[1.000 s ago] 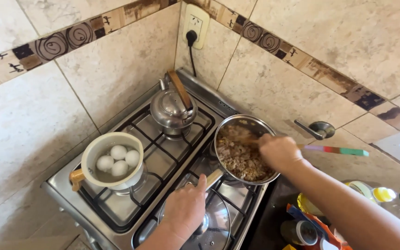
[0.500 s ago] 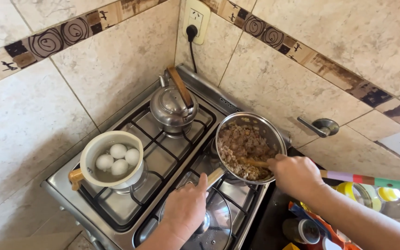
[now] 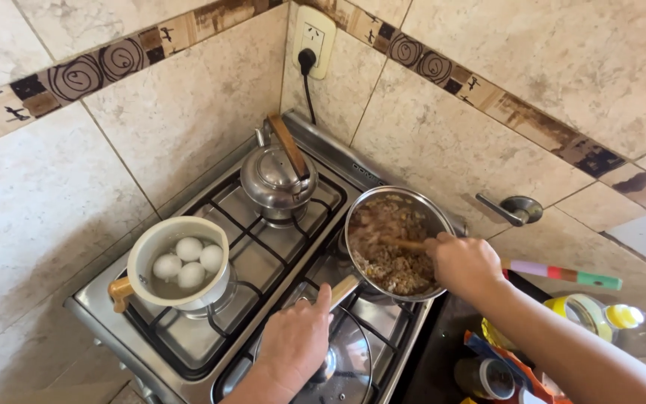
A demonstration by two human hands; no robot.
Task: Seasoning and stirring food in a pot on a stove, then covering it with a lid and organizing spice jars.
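A steel pot [image 3: 434, 217] of brown minced food stands on the back right burner of a steel gas stove [image 3: 188, 352]. My right hand [image 3: 463, 263] grips a wooden spoon [image 3: 404, 243] whose end is sunk in the food. My left hand [image 3: 295, 340] rests on a glass lid [image 3: 353, 366] lying on the front right burner, the thumb touching the pot's wooden handle [image 3: 344, 289].
A white saucepan [image 3: 177, 263] with three eggs in water sits front left. A steel kettle [image 3: 277, 178] is back left. A wall socket with a black plug [image 3: 309, 45] is above. Bottles, jars [image 3: 600, 318] and a striped utensil [image 3: 562, 273] crowd the counter to the right.
My right hand moved from over the pot toward its right rim, drawing the spoon through the food. My left hand stayed on the lid.
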